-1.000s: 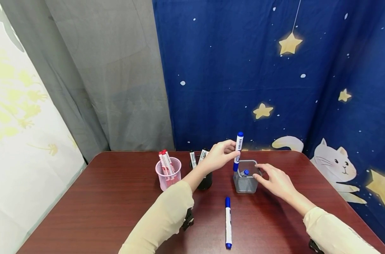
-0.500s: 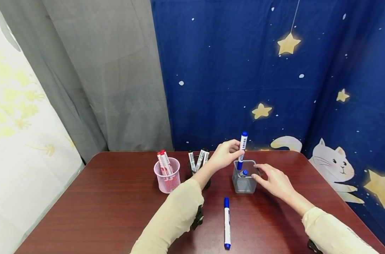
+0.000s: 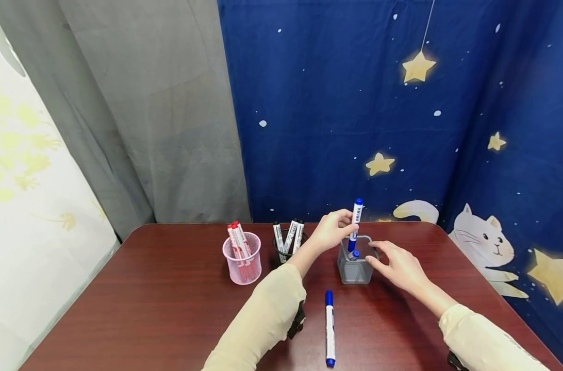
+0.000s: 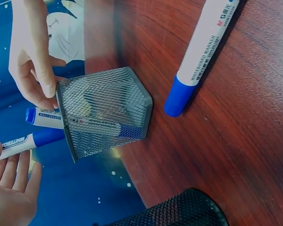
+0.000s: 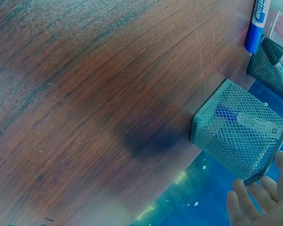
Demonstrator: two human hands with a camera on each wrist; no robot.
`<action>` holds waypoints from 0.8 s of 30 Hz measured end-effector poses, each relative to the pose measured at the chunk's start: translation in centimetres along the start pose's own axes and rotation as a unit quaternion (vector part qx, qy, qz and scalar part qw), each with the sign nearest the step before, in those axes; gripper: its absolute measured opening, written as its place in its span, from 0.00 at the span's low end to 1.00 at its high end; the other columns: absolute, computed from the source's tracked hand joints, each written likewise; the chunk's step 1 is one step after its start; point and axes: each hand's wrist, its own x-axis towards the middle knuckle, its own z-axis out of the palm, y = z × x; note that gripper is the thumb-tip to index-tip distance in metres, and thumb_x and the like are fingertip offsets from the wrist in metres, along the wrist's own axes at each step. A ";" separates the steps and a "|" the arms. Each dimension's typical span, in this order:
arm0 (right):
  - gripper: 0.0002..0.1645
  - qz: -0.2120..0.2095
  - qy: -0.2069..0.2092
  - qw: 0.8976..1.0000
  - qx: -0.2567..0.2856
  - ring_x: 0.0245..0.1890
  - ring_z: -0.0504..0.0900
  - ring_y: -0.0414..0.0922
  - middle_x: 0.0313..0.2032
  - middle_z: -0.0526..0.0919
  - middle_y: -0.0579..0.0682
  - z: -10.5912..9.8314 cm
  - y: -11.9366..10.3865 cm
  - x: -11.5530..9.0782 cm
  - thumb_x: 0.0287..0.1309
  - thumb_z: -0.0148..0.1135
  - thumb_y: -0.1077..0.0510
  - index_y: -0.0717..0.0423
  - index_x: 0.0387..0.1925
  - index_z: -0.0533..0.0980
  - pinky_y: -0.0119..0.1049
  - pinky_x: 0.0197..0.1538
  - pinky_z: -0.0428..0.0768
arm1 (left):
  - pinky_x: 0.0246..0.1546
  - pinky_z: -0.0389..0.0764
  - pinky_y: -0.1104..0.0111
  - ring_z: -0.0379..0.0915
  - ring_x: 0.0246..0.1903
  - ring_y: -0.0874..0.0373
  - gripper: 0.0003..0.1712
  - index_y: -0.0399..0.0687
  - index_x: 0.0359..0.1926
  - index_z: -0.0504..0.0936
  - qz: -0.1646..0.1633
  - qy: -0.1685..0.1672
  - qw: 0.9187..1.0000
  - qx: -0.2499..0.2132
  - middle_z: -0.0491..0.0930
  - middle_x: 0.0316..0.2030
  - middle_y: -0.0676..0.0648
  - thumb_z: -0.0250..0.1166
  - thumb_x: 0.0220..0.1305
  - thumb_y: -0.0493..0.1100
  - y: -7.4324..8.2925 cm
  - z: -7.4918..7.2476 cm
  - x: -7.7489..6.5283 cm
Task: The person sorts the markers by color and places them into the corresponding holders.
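Note:
My left hand (image 3: 331,231) pinches a blue-capped whiteboard marker (image 3: 357,219) and holds it nearly upright over a grey mesh pen holder (image 3: 357,274). The marker's lower blue end overlaps the holder's opening in the head view; the left wrist view has that blue end (image 4: 49,136) right at the rim. Another blue marker (image 4: 96,126) leans inside the holder, seen through the mesh. My right hand (image 3: 399,265) holds the holder's rim at its right side, thumb in front and fingers behind. A third blue marker (image 3: 330,330) lies on the table in front of the holder.
To the left stands a pink mesh pen holder (image 3: 232,273) with red markers. Between it and the grey one is a black mesh pen holder (image 4: 184,212) with black markers, partly behind my left forearm. The wooden table's (image 3: 170,309) far edge meets hanging curtains (image 3: 309,129).
My left hand has moved a little right, bringing the marker from the holder's left edge to over its opening, slightly lower now. The right hand stays at the rim.

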 end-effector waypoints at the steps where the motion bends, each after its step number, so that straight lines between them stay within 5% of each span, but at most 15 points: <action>1: 0.23 0.000 0.001 1.000 0.000 0.30 0.76 0.45 0.34 0.77 0.49 0.0 0.0 0.0 0.50 0.61 0.47 0.55 0.45 0.75 0.41 0.28 0.72 | 0.30 0.72 0.76 0.75 0.33 0.64 0.13 0.43 0.43 0.76 -0.002 -0.002 1.000 0.002 0.79 0.35 0.49 0.60 0.58 0.42 -0.1 0.1 -0.1; 11: 0.22 -0.002 0.010 1.000 -0.004 0.30 0.75 0.43 0.36 0.78 0.49 0.1 0.1 -0.1 0.50 0.61 0.47 0.54 0.45 0.74 0.42 0.28 0.72 | 0.40 0.71 0.73 0.72 0.45 0.58 0.18 0.43 0.50 0.73 0.020 -0.012 1.000 0.005 0.76 0.45 0.48 0.59 0.59 0.42 -0.2 -0.5 -1.1; 24: 0.23 -0.005 0.010 1.000 0.001 0.31 0.76 0.46 0.36 0.77 0.49 0.3 0.1 0.0 0.50 0.61 0.47 0.55 0.45 0.75 0.43 0.29 0.72 | 0.42 0.70 0.73 0.72 0.44 0.62 0.15 0.43 0.48 0.74 0.078 -0.026 0.997 -0.013 0.76 0.44 0.50 0.59 0.59 0.42 -0.1 -1.7 -3.6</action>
